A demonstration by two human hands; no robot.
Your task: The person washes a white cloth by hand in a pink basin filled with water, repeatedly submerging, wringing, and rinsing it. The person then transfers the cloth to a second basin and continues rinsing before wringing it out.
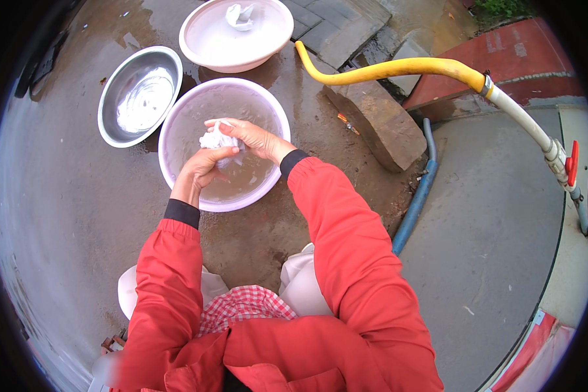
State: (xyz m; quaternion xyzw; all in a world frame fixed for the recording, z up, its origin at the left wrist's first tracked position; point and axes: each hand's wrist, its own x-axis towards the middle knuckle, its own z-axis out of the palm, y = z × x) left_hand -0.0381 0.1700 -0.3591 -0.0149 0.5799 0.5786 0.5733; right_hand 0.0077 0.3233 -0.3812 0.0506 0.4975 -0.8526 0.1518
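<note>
A bunched white cloth [218, 139] is held between both hands over a purple-rimmed basin [283, 117] of murky water. My left hand [201, 165] grips it from the lower left, thumb across the cloth, with its lower fingers at or in the water. From the right, my right hand [249, 138] closes on the same cloth, fingers over its top. Behind stands a pale pink basin [188, 41] of whitish water, with another white cloth [240, 17] in it near the far side. To the left is a metal basin [106, 115] with a shiny inside.
A yellow hose [387, 69] on a white pipe with a red-handled valve [572, 164] arches in from the right. Beneath it lies a stone block [382, 125], beside a blue pipe [416, 206]. The concrete ground [78, 196] is wet in places.
</note>
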